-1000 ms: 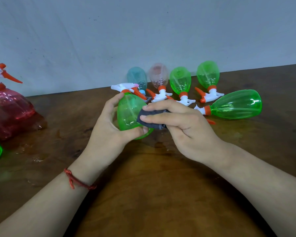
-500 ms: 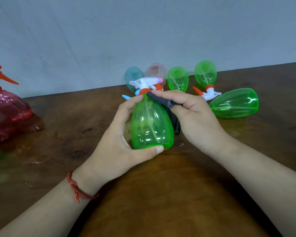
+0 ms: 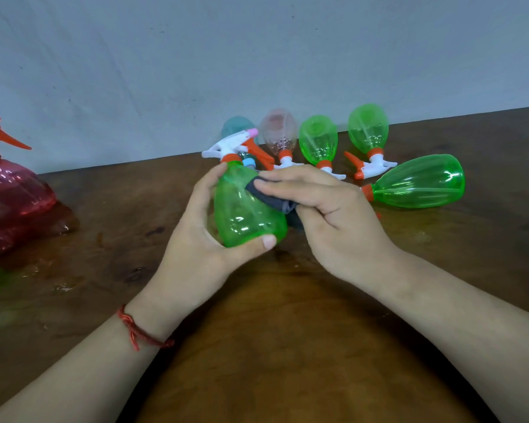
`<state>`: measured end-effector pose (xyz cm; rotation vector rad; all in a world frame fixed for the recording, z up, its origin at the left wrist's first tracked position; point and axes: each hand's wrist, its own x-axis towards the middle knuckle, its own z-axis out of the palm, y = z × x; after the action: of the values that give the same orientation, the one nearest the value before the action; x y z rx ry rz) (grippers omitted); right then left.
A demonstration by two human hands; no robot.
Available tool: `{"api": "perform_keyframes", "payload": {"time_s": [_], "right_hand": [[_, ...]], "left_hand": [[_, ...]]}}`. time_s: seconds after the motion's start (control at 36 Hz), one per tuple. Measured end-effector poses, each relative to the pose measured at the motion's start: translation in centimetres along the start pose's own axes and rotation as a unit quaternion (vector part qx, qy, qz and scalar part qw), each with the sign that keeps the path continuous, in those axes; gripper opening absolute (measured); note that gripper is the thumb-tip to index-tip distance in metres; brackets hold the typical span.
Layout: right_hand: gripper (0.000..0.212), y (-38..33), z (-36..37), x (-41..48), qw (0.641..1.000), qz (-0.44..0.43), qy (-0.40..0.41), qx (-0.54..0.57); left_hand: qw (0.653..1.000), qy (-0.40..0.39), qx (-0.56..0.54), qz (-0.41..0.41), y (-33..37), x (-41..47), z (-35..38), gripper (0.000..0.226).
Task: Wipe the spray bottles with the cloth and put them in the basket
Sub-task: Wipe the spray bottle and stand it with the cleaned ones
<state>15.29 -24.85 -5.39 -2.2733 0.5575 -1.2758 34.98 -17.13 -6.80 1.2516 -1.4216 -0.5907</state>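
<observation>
- Head view: the left hand [image 3: 196,242] is gripping the green spray bottle [image 3: 245,209] upright over the table [image 3: 287,346], thumb under its base.
- The right hand [image 3: 336,215] is pinching the dark cloth [image 3: 268,195], pressing it against that bottle's right shoulder.
- Five lying bottles [image 3: 318,138] are resting behind it and to its right; red bottles [image 3: 16,190] are sitting well to its left.

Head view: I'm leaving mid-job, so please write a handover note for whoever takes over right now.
Left hand grips the translucent green plastic spray bottle.
Right hand holds the dark grey cloth against the bottle's shoulder.
Done: wiping this bottle is under way.
Left: finish it, wipe the five spray bottles lying behind it, basket them all; no basket is in view.
Red translucent bottles sit at the left edge.
</observation>
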Motion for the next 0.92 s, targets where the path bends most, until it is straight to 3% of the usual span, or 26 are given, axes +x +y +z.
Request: {"api": "perform_keyframes", "payload": {"time_s": [0.17,0.42,0.61,0.75,0.92], "right_hand": [[0.049,-0.7,-0.1,-0.4,0.998,-0.038,-0.043,-0.028],[0.051,-0.6,-0.1,-0.5,0.996,-0.062,-0.059,-0.037],[0.056,-0.1,0.0,0.2,0.997,0.057,0.009,0.051],[0.053,-0.5,-0.2,0.7,0.974,0.148,0.02,0.17],[0.054,-0.4,0.0,0.5,0.974,0.148,0.033,0.166]], "left_hand": [[0.997,0.067,-0.036,-0.027,0.6,0.6,-0.6,0.103],[0.995,0.053,-0.067,-0.05,0.7,0.6,-0.5,0.084],[0.998,-0.03,-0.046,-0.002,1.3,-0.5,-0.1,0.098],[0.996,-0.055,-0.066,0.021,1.8,-1.0,0.3,0.097],[0.997,-0.044,-0.04,0.038,1.4,-0.9,0.7,0.101]]}}
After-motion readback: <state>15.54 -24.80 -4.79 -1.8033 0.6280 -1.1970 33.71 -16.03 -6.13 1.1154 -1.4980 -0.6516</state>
